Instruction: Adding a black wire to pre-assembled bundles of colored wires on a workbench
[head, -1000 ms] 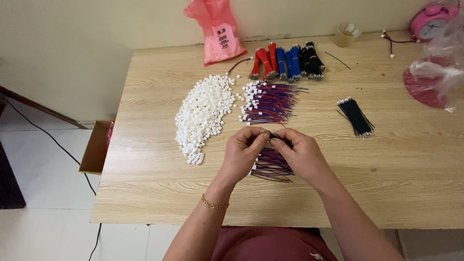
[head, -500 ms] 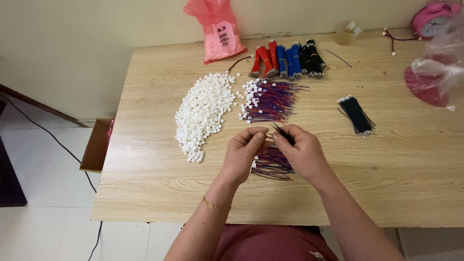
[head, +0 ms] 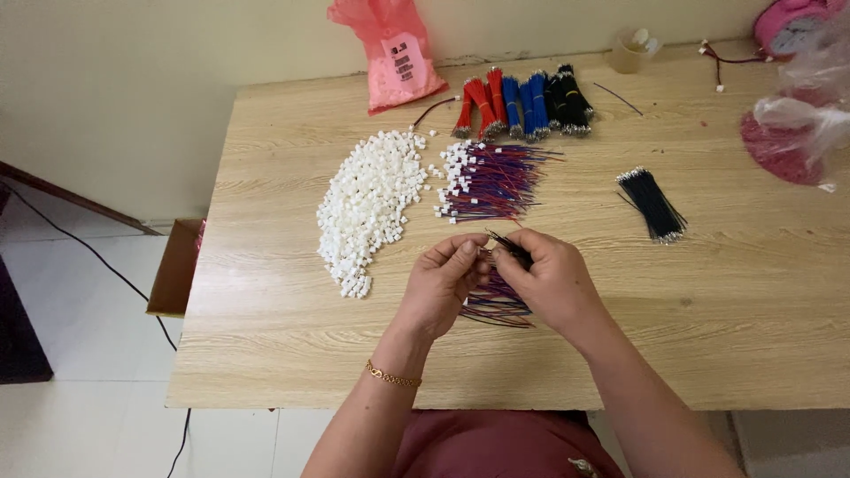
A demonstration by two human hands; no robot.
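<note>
Wires (head: 506, 249), thin and dark, sit pinched in the right hand (head: 549, 283) above the desk's (head: 266, 354) near edge, long axis pointing toward the left hand (head: 443, 285), which pinches something small, touching.

A pink plastic bag (head: 390, 53) stood at eleven o'clock on the table's (head: 266, 354) far edge, leaning against the wall, with a white rectangular label (head: 403, 55) on its front. At two o'clock lay a crumpled clear plastic bag (head: 810, 106) over something pink.
</note>
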